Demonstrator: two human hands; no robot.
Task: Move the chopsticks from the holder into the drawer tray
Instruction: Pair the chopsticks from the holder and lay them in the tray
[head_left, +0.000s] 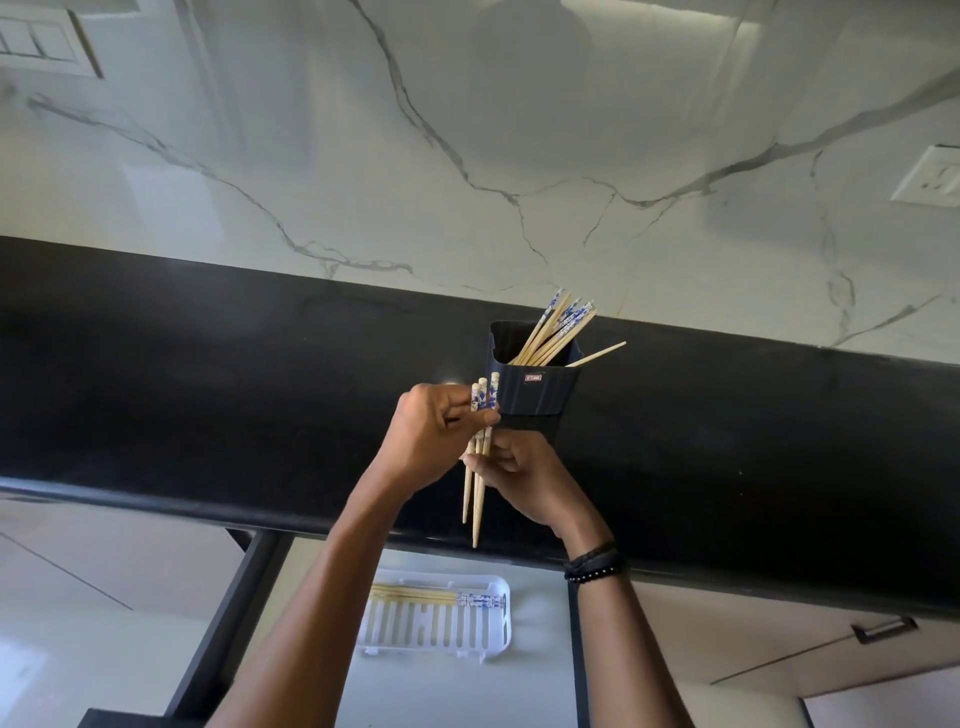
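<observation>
At six o'clock the white drawer tray (503, 642) carries a few laid chopsticks (415, 596). Above it, a two-handed grip is clamped on three held chopsticks (475, 506): the left hand (434, 434) pinches their patterned tops and the right hand (524, 478) curls round their middles. At one o'clock from the grip, the dark holder (530, 397) stands on the black counter (208, 364), with leaning chopsticks (556, 332) inside.
</observation>
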